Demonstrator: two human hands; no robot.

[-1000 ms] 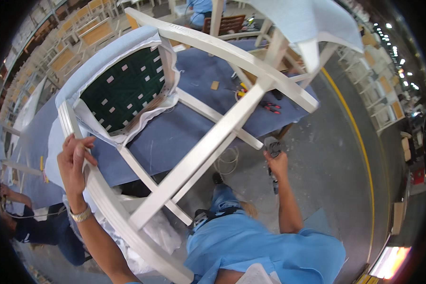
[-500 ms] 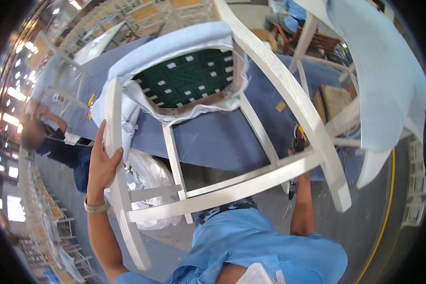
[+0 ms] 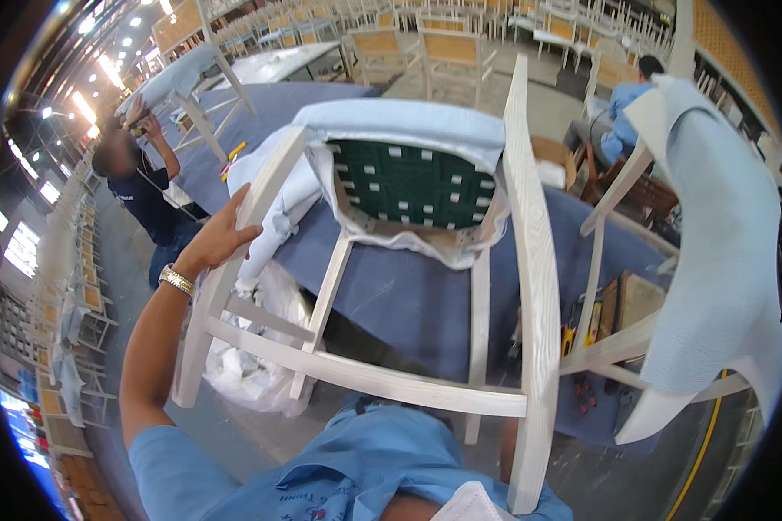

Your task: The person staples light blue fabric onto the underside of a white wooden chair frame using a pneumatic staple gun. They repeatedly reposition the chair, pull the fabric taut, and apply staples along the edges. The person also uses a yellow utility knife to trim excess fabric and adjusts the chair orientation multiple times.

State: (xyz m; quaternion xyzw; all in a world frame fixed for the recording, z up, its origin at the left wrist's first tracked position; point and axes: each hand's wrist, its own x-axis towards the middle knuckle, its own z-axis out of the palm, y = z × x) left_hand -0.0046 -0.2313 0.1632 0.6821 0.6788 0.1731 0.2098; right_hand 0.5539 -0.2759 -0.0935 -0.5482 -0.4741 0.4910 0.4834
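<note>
A whitewashed wooden chair point(image 3: 408, 386) lies tipped in front of me, its underside facing me. Its seat frame shows dark green webbing point(image 3: 413, 187) edged with pale blue fabric point(image 3: 400, 117). My left hand point(image 3: 222, 234) grips the chair's left leg point(image 3: 265, 187), fingers behind it and thumb across the near side. Loose blue fabric point(image 3: 278, 213) hangs just beyond that hand. Of my right arm only a sliver of forearm point(image 3: 507, 447) shows behind the thick right leg point(image 3: 534, 278); the hand and anything in it are hidden.
The chair rests on a blue-grey covered table point(image 3: 391, 304). A second chair draped in light blue fabric point(image 3: 712, 234) stands at right, near a wooden box point(image 3: 639, 304) and small tools. A clear plastic bag point(image 3: 261, 365) lies below. Co-workers are at far left point(image 3: 143, 187) and far right point(image 3: 630, 113).
The view has tilted up and turned, and the chair has rotated so its right leg stands more upright. My right hand, earlier seen with a dark hand tool, is now hidden. My left keeps its grip.
</note>
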